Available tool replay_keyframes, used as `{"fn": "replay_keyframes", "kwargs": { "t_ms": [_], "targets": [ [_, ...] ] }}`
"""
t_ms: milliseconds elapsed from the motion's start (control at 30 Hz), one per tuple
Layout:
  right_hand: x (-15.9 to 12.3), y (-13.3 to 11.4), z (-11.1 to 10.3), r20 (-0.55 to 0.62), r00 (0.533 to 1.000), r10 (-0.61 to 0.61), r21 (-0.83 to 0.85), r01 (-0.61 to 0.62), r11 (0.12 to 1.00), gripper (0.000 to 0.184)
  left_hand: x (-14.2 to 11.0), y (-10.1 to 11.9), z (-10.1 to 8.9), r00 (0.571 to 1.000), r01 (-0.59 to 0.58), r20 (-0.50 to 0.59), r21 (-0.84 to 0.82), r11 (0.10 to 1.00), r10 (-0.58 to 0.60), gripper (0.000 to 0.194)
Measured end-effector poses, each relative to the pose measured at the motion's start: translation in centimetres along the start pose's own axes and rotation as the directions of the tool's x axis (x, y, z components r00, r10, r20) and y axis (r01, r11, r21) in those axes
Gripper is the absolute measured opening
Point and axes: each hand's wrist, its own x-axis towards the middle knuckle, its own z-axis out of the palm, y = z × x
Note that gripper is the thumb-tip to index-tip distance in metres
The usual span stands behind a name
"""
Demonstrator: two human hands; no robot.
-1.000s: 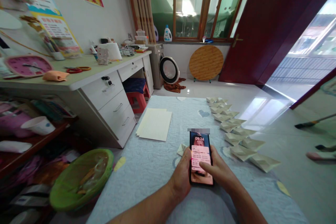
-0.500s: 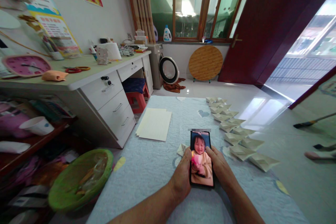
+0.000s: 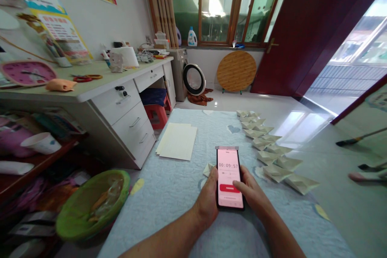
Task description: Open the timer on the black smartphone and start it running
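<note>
Smartphone (image 3: 229,178) showing a timer sits clamped between the left hand (image 3: 207,198) and right hand (image 3: 252,193).

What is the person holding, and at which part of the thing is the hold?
A smartphone, held along its left long edge by the left hand; the right hand reaches over its screen with one finger.

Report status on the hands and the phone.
Left hand holding smartphone, timer showing 00:09:57. Right hand at its edge, thumb over screen. Nothing in the way; paper boats off to the right.
</note>
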Motion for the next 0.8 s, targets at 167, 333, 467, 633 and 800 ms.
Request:
{"fn": "replay_keyframes", "kwargs": {
  "t_ms": [167, 333, 467, 633, 800],
  "targets": [
    [-0.5, -0.4, 0.1, 0.066, 0.998, -0.001, -0.020, 0.002, 1.000, 0.053, 0.1, 0.0, -0.1, 1.000, 0.003, 0.017, 0.004, 1.000, -0.003, 0.055],
    [-0.5, 0.0, -0.1, 0.079, 0.997, -0.006, -0.072, 0.012, 0.997, 0.055, 0.0, 0.0, -0.3, 1.000, 0.013, 0.023, 0.016, 1.000, -0.013, 0.057],
    [-0.4, 0.6, -0.3, 0.070, 0.997, -0.020, -0.118, 0.028, 0.993, 0.055, 0.0, 0.0, -0.3, 1.000, 0.005, 0.027, 0.015, 1.000, -0.005, 0.057],
    [-0.4, 0.8, -0.4, 0.076, 0.996, -0.051, -0.148, 0.062, 0.987, 0.053, 0.1, -0.1, -0.4, 0.999, 0.010, 0.042, -0.004, 1.000, -0.010, 0.057],
    [-0.4, 0.9, -0.3, 0.060, 0.997, -0.046, -0.161, 0.055, 0.985, 0.055, 0.1, -0.1, -0.3, 0.999, 0.002, 0.041, -0.004, 1.000, -0.001, 0.057]
  ]
}}
